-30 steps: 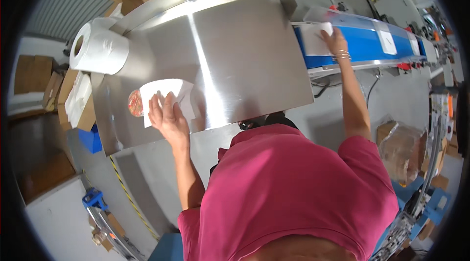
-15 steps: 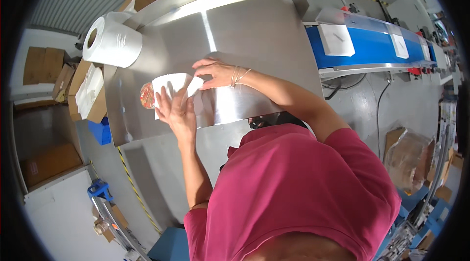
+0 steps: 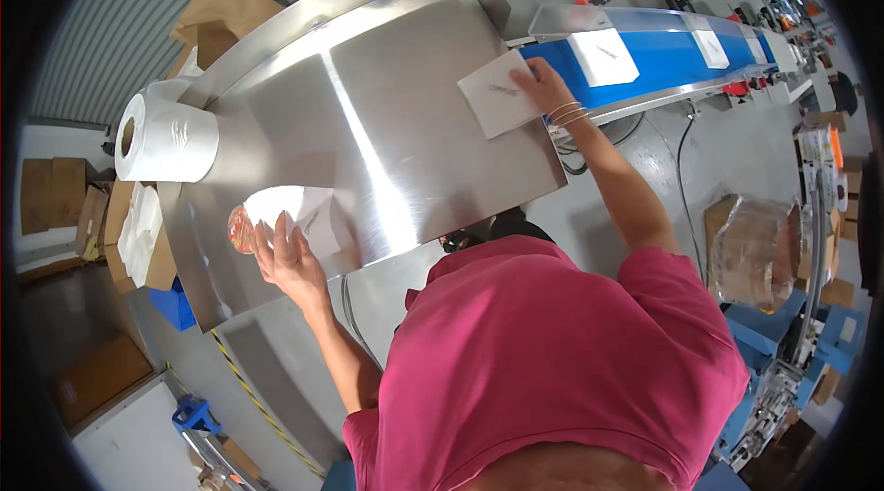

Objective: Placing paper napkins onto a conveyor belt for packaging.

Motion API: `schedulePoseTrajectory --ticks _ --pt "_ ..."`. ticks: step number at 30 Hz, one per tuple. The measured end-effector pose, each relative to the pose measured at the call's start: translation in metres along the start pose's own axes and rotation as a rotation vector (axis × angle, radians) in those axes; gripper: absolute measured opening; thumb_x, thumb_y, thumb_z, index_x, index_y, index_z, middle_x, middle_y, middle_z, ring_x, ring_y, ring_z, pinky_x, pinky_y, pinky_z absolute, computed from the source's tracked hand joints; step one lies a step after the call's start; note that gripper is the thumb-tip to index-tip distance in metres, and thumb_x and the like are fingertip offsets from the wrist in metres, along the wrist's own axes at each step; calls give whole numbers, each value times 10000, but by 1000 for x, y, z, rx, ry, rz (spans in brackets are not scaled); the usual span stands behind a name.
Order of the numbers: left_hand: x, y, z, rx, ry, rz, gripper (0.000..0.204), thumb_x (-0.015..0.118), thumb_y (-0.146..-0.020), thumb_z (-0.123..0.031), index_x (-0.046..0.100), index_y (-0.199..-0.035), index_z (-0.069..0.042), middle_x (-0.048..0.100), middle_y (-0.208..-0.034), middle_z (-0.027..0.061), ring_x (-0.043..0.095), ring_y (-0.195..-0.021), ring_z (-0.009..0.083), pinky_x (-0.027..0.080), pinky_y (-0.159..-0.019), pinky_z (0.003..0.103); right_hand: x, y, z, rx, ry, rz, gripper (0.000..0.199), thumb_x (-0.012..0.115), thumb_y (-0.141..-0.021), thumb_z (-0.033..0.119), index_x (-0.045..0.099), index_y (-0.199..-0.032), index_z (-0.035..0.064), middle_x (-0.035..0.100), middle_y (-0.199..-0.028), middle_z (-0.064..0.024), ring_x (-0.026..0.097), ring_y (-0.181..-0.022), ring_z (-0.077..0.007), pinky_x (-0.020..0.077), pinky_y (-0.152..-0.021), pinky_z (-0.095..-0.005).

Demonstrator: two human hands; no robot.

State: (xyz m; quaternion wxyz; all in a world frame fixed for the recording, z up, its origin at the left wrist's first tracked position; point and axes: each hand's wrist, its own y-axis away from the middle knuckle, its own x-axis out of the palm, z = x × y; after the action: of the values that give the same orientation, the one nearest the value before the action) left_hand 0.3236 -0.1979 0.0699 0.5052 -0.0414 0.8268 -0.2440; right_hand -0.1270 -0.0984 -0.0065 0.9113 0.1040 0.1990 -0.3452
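My right hand grips a flat white square packet by its right edge. The packet is over the right end of the steel table, beside the start of the blue conveyor belt. At the table's near left, my left hand is open, with its fingers spread at the edge of a white paper piece. Next to those fingers lies a round red patterned thing, partly covered by the hand and paper. Whether the left fingers press on the paper or the round thing is hard to see.
A large white roll stands on the steel table's left side. Several white packets, such as one white packet, sit on the belt. Beyond the table's left edge is an open cardboard box holding white material.
My right hand has moved from beside my left hand to the conveyor, carrying a white packet. My left hand stays by the round red thing. The view has shifted.
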Motion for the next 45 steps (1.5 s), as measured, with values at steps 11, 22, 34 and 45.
schedulePoseTrajectory --ticks 11,22,34,45 --pt "0 1 4 12 29 -16 345 710 -739 -85 687 -1059 -211 426 -1380 143 373 -1298 307 194 -1057 514 -26 -21 -5 -467 806 -546 606 721 -732 320 491 -1237 79 495 -1268 -158 466 -1125 -379 421 -892 -483" --pt "-8 -3 -2 1 46 84 290 700 -747 -96 682 -1022 -188 348 -1430 124 225 -1367 354 100 -1085 559 233 70 143 -754 -57 818 471 714 -766 223 541 -1182 88 514 -1194 -106 504 -1112 -252 447 -901 -343" --pt "-5 -14 2 -171 403 47 589 676 -766 18 444 -1307 -9 543 -1236 182 529 -1135 265 420 -966 380 116 32 66 -195 -173 524 443 610 -866 378 544 -1089 1 637 -948 -177 608 -883 -245 466 -791 -348" --pt "50 35 -189 -7 331 231 475 660 -759 -17 543 -1210 -111 560 -1001 157 566 -945 342 461 -831 417 -137 -44 -79 84 147 -158 377 637 -852 371 639 -1038 43 645 -827 -75 581 -749 -137 472 -682 -294"
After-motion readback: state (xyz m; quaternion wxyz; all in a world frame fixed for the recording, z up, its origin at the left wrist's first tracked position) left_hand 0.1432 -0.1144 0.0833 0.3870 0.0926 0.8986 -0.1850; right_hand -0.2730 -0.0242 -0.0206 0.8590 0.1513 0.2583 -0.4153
